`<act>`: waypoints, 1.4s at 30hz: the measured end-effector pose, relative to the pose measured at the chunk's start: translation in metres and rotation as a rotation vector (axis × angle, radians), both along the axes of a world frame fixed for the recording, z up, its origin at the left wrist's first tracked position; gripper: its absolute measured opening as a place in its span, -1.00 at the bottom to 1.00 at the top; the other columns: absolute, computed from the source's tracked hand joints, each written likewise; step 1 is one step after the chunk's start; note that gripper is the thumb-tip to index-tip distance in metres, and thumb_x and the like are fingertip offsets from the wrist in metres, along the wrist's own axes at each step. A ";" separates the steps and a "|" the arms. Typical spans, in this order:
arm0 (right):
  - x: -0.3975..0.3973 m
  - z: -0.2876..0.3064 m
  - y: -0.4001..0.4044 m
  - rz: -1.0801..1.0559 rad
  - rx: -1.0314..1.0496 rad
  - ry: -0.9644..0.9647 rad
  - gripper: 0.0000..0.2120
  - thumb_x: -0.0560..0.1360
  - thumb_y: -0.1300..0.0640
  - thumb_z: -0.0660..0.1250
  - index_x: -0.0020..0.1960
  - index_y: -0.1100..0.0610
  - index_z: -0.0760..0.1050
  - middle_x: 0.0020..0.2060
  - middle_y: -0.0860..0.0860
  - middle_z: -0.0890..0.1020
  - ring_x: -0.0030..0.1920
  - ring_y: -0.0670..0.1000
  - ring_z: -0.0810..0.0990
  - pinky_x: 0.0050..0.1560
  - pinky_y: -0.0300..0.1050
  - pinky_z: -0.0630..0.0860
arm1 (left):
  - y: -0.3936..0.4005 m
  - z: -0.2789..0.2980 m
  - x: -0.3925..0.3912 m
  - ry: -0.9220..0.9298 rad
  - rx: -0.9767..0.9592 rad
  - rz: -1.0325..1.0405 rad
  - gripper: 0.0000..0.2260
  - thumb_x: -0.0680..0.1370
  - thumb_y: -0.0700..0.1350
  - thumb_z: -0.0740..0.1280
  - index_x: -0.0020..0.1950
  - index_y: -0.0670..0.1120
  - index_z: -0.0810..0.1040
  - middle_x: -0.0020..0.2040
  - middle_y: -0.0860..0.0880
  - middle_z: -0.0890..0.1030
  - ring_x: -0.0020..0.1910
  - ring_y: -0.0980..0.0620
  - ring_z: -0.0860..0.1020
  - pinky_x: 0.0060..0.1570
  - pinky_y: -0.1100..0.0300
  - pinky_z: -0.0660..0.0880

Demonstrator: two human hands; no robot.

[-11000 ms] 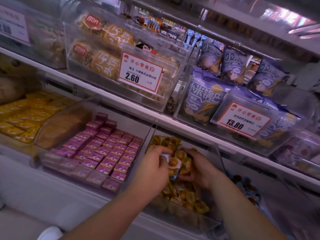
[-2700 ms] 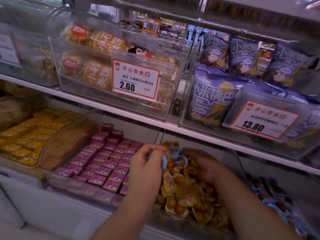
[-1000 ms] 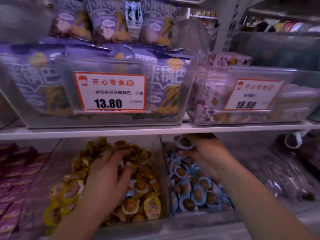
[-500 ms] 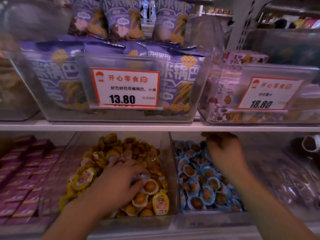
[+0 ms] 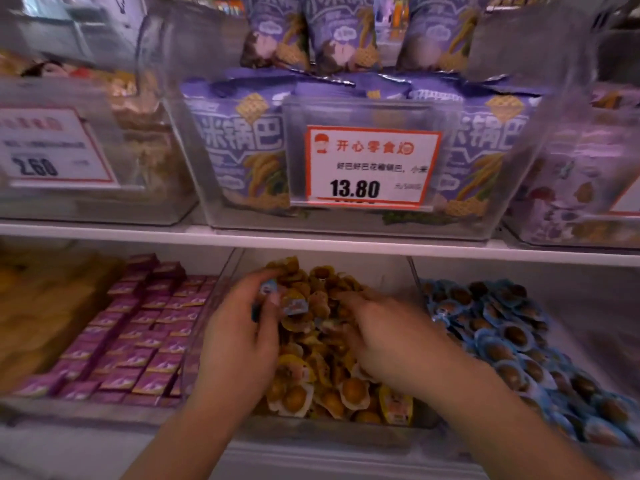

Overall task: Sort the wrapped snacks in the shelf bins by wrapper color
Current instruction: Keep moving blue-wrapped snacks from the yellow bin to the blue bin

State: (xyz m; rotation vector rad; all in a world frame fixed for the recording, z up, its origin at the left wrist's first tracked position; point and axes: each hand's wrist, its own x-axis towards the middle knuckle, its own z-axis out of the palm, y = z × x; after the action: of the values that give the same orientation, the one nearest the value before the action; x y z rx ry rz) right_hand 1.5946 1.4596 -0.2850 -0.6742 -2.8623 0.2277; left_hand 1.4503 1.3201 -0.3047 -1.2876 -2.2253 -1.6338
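Blue-wrapped snacks point(image 5: 268, 289) are pinched in the grip of the left hand point(image 5: 239, 344), between the thumb and the curled fingers, one piece showing above the thumb and another point(image 5: 294, 305) just to its right at the fingertips. They are held over the middle bin point(image 5: 221, 299) of the lower shelf, above the heap of yellow-wrapped snacks point(image 5: 322, 386) that fills it. The right hand point(image 5: 391, 341) is lowered onto the same heap, just beside the left; its fingers are bent down among the yellow wrappers, but motion blur hides whether anything is gripped, so its grip cannot be told. The remaining blue-wrapped pieces point(image 5: 502, 341) are piled in the bin to the right, apart from both hands behind a clear divider. To the left, rows of purple boxes point(image 5: 138, 341) are stacked in their own bin. On the upper shelf point(image 5: 138, 233), purple bags point(image 5: 242, 150) are stood in a clear bin behind a price card point(image 5: 372, 166) marked 13.80, and a second card point(image 5: 52, 150), marked 2.60, is fixed to the bin at the left.
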 end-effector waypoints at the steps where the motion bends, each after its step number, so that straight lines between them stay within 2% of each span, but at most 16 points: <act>1: -0.009 -0.003 0.000 0.008 -0.087 0.049 -0.56 0.55 -0.04 0.18 0.42 -0.06 0.29 0.30 0.05 0.49 0.26 0.13 0.51 0.21 0.03 0.50 | -0.004 0.001 -0.002 -0.004 0.024 0.024 -0.75 0.59 0.00 0.19 0.23 0.20 0.49 -0.02 0.21 0.62 -0.02 0.29 0.56 -0.11 0.52 0.39; 4: -0.042 -0.017 -0.004 0.052 -0.199 0.107 -0.41 0.54 0.04 0.17 0.55 -0.06 0.13 0.48 0.05 0.32 0.47 0.12 0.30 0.44 0.04 0.31 | -0.012 0.001 -0.004 -0.007 0.009 -0.033 -0.77 0.61 -0.05 0.19 0.20 0.15 0.56 -0.02 0.24 0.57 -0.01 0.27 0.55 -0.09 0.49 0.38; 7: -0.069 -0.033 -0.011 0.092 -0.320 0.045 -0.40 0.56 0.09 0.17 0.57 -0.08 0.10 0.53 -0.01 0.23 0.52 0.06 0.19 0.49 0.03 0.23 | -0.015 -0.003 -0.003 -0.064 -0.040 -0.094 -0.76 0.64 -0.15 0.23 0.10 0.15 0.62 -0.08 0.24 0.54 -0.06 0.22 0.55 -0.10 0.43 0.39; 11: -0.077 -0.038 -0.007 0.070 -0.368 -0.098 -0.49 0.58 0.03 0.19 0.51 -0.16 0.23 0.44 -0.01 0.39 0.42 0.04 0.37 0.40 -0.01 0.35 | -0.013 -0.003 -0.005 -0.161 -0.045 -0.095 -0.77 0.63 -0.16 0.25 0.09 0.15 0.60 0.04 0.23 0.57 0.10 0.32 0.51 0.03 0.48 0.38; 14: -0.063 -0.024 0.003 0.022 -0.440 -0.135 -0.52 0.50 0.13 0.28 0.38 -0.18 0.43 0.28 -0.06 0.58 0.26 -0.04 0.54 0.28 -0.03 0.48 | -0.009 -0.005 -0.007 -0.208 -0.036 -0.107 -0.79 0.63 -0.15 0.26 0.12 0.13 0.59 0.05 0.18 0.57 0.07 0.31 0.52 0.01 0.48 0.39; 18: -0.044 -0.017 -0.001 0.034 -0.550 -0.050 -0.71 0.44 0.23 0.40 0.10 -0.05 0.63 -0.01 -0.09 0.69 0.03 -0.12 0.64 0.12 -0.06 0.57 | -0.004 -0.008 -0.008 -0.210 -0.030 -0.109 -0.75 0.60 -0.19 0.28 0.10 0.16 0.58 0.02 0.17 0.55 0.02 0.27 0.52 -0.06 0.49 0.39; 21: -0.038 -0.019 -0.009 -0.024 -0.594 0.179 -0.73 0.44 0.33 0.40 -0.04 -0.03 0.65 -0.13 -0.07 0.70 -0.12 -0.23 0.63 -0.05 -0.28 0.57 | 0.001 -0.011 -0.009 -0.203 -0.016 -0.080 -0.74 0.58 -0.20 0.28 0.08 0.18 0.56 0.00 0.21 0.53 0.03 0.26 0.51 -0.02 0.46 0.38; 23: -0.034 -0.017 -0.011 -0.116 -0.744 0.380 -0.70 0.44 0.42 0.38 -0.06 0.02 0.64 -0.15 0.04 0.71 -0.17 -0.22 0.64 -0.12 -0.32 0.56 | 0.003 -0.012 -0.007 -0.234 0.016 -0.067 -0.74 0.55 -0.18 0.26 0.09 0.17 0.56 0.03 0.20 0.54 0.04 0.26 0.52 0.03 0.40 0.42; 27: -0.022 -0.006 -0.012 -0.266 -1.229 0.671 -0.79 0.50 0.43 0.32 0.04 0.23 0.64 -0.10 0.14 0.73 -0.06 0.06 0.71 0.01 -0.05 0.62 | 0.003 -0.010 0.000 -0.308 0.084 -0.086 -0.59 0.51 -0.31 0.27 0.13 0.21 0.53 0.00 0.12 0.61 -0.10 0.15 0.59 -0.14 0.29 0.53; 29: -0.016 0.002 -0.015 -0.322 -1.518 0.738 -0.83 0.50 0.37 0.30 0.05 0.30 0.61 -0.06 0.21 0.71 -0.05 0.12 0.71 -0.06 -0.01 0.65 | 0.003 -0.009 0.009 -0.214 0.096 -0.110 -0.61 0.55 -0.27 0.26 0.21 0.20 0.49 0.08 0.14 0.59 0.02 0.19 0.58 0.00 0.30 0.51; 32: -0.003 0.012 -0.024 -0.256 -1.841 0.722 -0.63 0.40 0.19 0.34 0.17 0.32 0.58 0.02 0.23 0.67 -0.05 0.16 0.69 -0.05 0.08 0.64 | 0.006 -0.006 0.031 -0.137 0.076 -0.203 -0.64 0.61 -0.07 0.21 0.35 0.29 0.37 0.22 0.29 0.54 0.22 0.29 0.50 0.15 0.44 0.39; 34: 0.006 0.015 -0.030 -0.188 -1.856 0.714 -0.60 0.46 0.11 0.36 0.24 0.28 0.57 0.13 0.24 0.65 0.04 0.18 0.65 0.08 0.16 0.59 | 0.010 -0.006 0.046 -0.145 0.058 -0.283 -0.56 0.62 -0.04 0.20 0.46 0.30 0.27 0.26 0.37 0.51 0.26 0.34 0.48 0.19 0.48 0.35; 36: 0.014 0.018 -0.033 -0.208 -1.723 0.735 -0.64 0.48 0.11 0.39 0.20 0.27 0.59 0.09 0.25 0.65 0.05 0.17 0.62 0.10 0.16 0.55 | 0.015 -0.007 0.057 -0.152 0.052 -0.353 -0.48 0.61 -0.02 0.20 0.53 0.30 0.15 0.32 0.40 0.46 0.33 0.35 0.42 0.27 0.39 0.37; 38: 0.021 0.019 -0.033 -0.266 -1.546 0.760 -0.77 0.45 0.12 0.42 0.06 0.20 0.66 -0.04 0.21 0.68 -0.06 0.10 0.65 -0.07 0.07 0.56 | 0.020 -0.006 0.064 -0.166 0.050 -0.434 -0.45 0.61 0.00 0.20 0.54 0.33 0.08 0.41 0.42 0.35 0.40 0.35 0.34 0.34 0.27 0.39; 40: 0.031 0.021 -0.032 -0.273 -1.389 0.791 -0.90 0.46 0.16 0.44 -0.05 0.15 0.69 -0.14 0.12 0.71 -0.16 0.00 0.67 -0.18 -0.07 0.57 | 0.024 -0.004 0.071 -0.163 0.041 -0.488 -0.44 0.61 0.04 0.19 0.52 0.40 0.04 0.45 0.46 0.23 0.44 0.39 0.26 0.36 0.38 0.30; 42: 0.040 0.024 -0.029 -0.229 -1.281 0.809 -0.93 0.48 0.15 0.45 -0.06 0.11 0.69 -0.20 0.06 0.71 -0.21 -0.06 0.67 -0.26 -0.17 0.57 | 0.027 -0.002 0.077 -0.160 0.024 -0.517 -0.47 0.61 0.14 0.16 0.52 0.40 0.03 0.48 0.45 0.18 0.46 0.39 0.20 0.34 0.49 0.20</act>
State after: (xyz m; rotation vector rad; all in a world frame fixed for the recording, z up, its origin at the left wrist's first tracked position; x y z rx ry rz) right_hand 1.6349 1.4307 -0.2612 -0.7749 -1.5746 1.8294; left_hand 1.5275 1.3468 -0.3066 -1.9071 -2.0543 -1.9764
